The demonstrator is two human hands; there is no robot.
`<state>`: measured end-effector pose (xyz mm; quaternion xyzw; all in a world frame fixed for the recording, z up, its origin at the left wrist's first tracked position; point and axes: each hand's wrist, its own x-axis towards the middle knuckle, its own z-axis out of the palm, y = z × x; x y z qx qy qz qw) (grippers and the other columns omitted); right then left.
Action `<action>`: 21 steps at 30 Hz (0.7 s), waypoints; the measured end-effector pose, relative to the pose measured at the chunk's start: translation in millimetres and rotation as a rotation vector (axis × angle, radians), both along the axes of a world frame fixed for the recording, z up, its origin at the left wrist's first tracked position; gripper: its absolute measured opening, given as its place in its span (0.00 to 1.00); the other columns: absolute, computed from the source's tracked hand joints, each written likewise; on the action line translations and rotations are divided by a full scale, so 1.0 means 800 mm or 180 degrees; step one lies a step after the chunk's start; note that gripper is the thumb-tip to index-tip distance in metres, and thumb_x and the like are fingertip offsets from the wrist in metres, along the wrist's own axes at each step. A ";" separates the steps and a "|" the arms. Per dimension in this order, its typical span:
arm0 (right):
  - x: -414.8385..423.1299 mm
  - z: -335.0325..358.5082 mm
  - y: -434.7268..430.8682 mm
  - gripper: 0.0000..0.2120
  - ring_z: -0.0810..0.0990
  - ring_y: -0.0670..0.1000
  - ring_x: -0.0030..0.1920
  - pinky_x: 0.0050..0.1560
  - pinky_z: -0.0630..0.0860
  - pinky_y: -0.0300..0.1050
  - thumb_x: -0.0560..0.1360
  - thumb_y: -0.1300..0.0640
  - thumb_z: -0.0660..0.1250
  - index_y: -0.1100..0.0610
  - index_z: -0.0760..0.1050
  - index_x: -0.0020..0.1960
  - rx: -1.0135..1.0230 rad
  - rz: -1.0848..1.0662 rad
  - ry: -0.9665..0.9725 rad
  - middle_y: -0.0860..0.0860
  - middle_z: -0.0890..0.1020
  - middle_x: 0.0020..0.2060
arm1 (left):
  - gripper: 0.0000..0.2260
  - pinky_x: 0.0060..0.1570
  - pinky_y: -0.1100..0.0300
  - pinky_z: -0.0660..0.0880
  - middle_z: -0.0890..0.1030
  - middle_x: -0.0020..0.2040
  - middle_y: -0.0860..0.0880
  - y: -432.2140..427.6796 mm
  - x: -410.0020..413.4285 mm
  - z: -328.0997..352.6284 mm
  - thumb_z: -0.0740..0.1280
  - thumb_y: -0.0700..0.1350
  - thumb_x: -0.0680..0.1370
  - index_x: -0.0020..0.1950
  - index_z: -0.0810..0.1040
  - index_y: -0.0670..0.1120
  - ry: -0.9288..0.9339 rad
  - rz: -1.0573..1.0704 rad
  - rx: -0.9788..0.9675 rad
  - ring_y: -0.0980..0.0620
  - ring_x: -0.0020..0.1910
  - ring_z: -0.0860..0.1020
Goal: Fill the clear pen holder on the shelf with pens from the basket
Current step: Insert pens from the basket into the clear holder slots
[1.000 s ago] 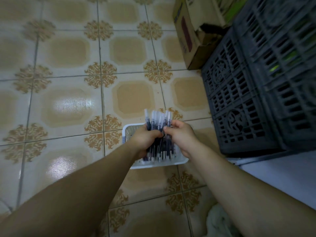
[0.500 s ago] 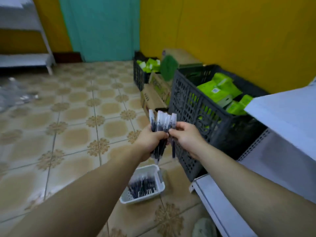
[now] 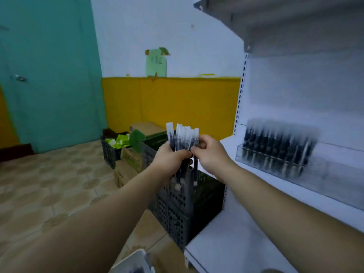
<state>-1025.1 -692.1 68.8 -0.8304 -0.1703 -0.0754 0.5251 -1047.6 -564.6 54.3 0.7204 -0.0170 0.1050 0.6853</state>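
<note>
- Whereas a second ago our hands were down in the small white plastic basket (image 3: 136,261) on the tiled floor, we have since lifted a bundle of dark pens with clear ends (image 3: 183,137) out of it and turned towards the white metal shelf (image 3: 256,223). Only a corner of the basket shows at the bottom edge, with something dark left inside.
- We judge that the picking-up step is over: the pens are in hand at shelf height, and loading comes next.
- The clear plastic pen holder (image 3: 325,180) sits on the shelf to our right, well apart from the bundle. Its left part already carries rows of dark pens standing upright, though they are blurred; its right part looks unfilled.
- Our left hand (image 3: 169,158) is clenched round the middle of the bundle and holds it upright, with the lower ends hanging below the fist.
- Our right hand (image 3: 211,154) is just beside the left one. Its thumb and forefinger pinch the right edge of the bundle, seemingly at a single pen, and the other fingers are curled.
- Both forearms reach forward and meet above a dark grey slotted plastic crate (image 3: 177,209) standing against the shelf's end.
- We think the next move is to separate pens from the bundle and carry them rightwards to the free part of the holder.
</note>
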 end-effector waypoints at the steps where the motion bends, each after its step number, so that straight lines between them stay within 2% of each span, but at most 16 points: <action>1: -0.005 0.005 -0.014 0.11 0.78 0.53 0.49 0.53 0.76 0.54 0.79 0.58 0.63 0.52 0.72 0.61 0.0003 -0.0084 0.0000 0.49 0.79 0.47 | 0.09 0.41 0.55 0.80 0.83 0.45 0.43 -0.014 0.002 0.005 0.67 0.33 0.75 0.51 0.79 0.44 -0.0050 -0.0117 0.0051 0.47 0.40 0.82; 4: -0.011 0.012 -0.064 0.13 0.73 0.48 0.41 0.41 0.69 0.43 0.80 0.58 0.62 0.54 0.69 0.64 -0.0066 -0.0452 -0.0029 0.45 0.72 0.38 | 0.07 0.33 0.61 0.76 0.82 0.40 0.44 -0.061 0.010 0.015 0.66 0.32 0.76 0.50 0.78 0.43 -0.0135 -0.0500 0.0142 0.49 0.36 0.80; 5: -0.013 0.014 -0.081 0.15 0.72 0.48 0.39 0.40 0.68 0.43 0.80 0.58 0.63 0.55 0.68 0.65 -0.0077 -0.0614 -0.0034 0.46 0.71 0.37 | 0.07 0.31 0.62 0.75 0.81 0.39 0.45 -0.078 0.014 0.017 0.66 0.32 0.76 0.50 0.78 0.43 -0.0151 -0.0629 0.0137 0.49 0.35 0.79; 7: -0.016 0.017 -0.116 0.17 0.72 0.49 0.41 0.44 0.70 0.45 0.79 0.58 0.63 0.56 0.68 0.68 -0.0103 -0.0932 -0.0021 0.46 0.72 0.39 | 0.08 0.30 0.63 0.75 0.82 0.38 0.46 -0.114 0.022 0.018 0.66 0.31 0.75 0.49 0.79 0.43 -0.0188 -0.0859 0.0129 0.50 0.35 0.80; 9: -0.018 0.017 -0.149 0.19 0.73 0.49 0.44 0.47 0.70 0.44 0.79 0.57 0.63 0.56 0.67 0.69 -0.0111 -0.1193 0.0032 0.45 0.72 0.41 | 0.10 0.34 0.61 0.76 0.83 0.40 0.46 -0.147 0.029 0.020 0.66 0.31 0.75 0.51 0.79 0.44 -0.0236 -0.1068 0.0141 0.50 0.37 0.81; 13: -0.022 0.023 -0.211 0.18 0.72 0.49 0.43 0.43 0.67 0.41 0.77 0.57 0.65 0.57 0.70 0.67 -0.0141 -0.1696 -0.0093 0.47 0.72 0.42 | 0.12 0.38 0.62 0.77 0.85 0.44 0.48 -0.207 0.045 0.022 0.67 0.32 0.74 0.52 0.79 0.46 -0.0274 -0.1371 0.0190 0.50 0.43 0.83; 16: -0.025 0.037 -0.256 0.15 0.74 0.50 0.40 0.41 0.69 0.43 0.77 0.58 0.64 0.54 0.71 0.63 0.0096 -0.2041 -0.0271 0.46 0.74 0.39 | 0.12 0.40 0.62 0.76 0.84 0.47 0.46 -0.240 0.055 0.022 0.70 0.35 0.74 0.56 0.77 0.43 -0.0276 -0.1433 0.0197 0.50 0.45 0.83; 18: -0.026 0.043 -0.281 0.11 0.77 0.53 0.38 0.38 0.74 0.48 0.77 0.61 0.63 0.53 0.72 0.59 0.0367 -0.2253 -0.0436 0.48 0.75 0.36 | 0.12 0.40 0.60 0.75 0.83 0.46 0.46 -0.255 0.060 0.021 0.71 0.37 0.73 0.55 0.75 0.42 -0.0296 -0.1355 0.0234 0.50 0.43 0.81; 19: -0.024 0.045 -0.291 0.10 0.79 0.56 0.41 0.42 0.78 0.54 0.77 0.62 0.62 0.52 0.72 0.57 0.0491 -0.2323 -0.0482 0.50 0.77 0.38 | 0.11 0.39 0.59 0.74 0.82 0.44 0.46 -0.261 0.061 0.020 0.71 0.38 0.74 0.54 0.74 0.43 -0.0308 -0.1315 0.0233 0.50 0.41 0.80; 21: -0.021 0.045 -0.304 0.08 0.81 0.59 0.47 0.51 0.79 0.61 0.77 0.62 0.63 0.49 0.72 0.52 0.0626 -0.2388 -0.0503 0.53 0.80 0.42 | 0.10 0.34 0.60 0.71 0.78 0.37 0.49 -0.271 0.062 0.016 0.71 0.38 0.75 0.50 0.72 0.46 -0.0351 -0.1258 0.0212 0.53 0.34 0.76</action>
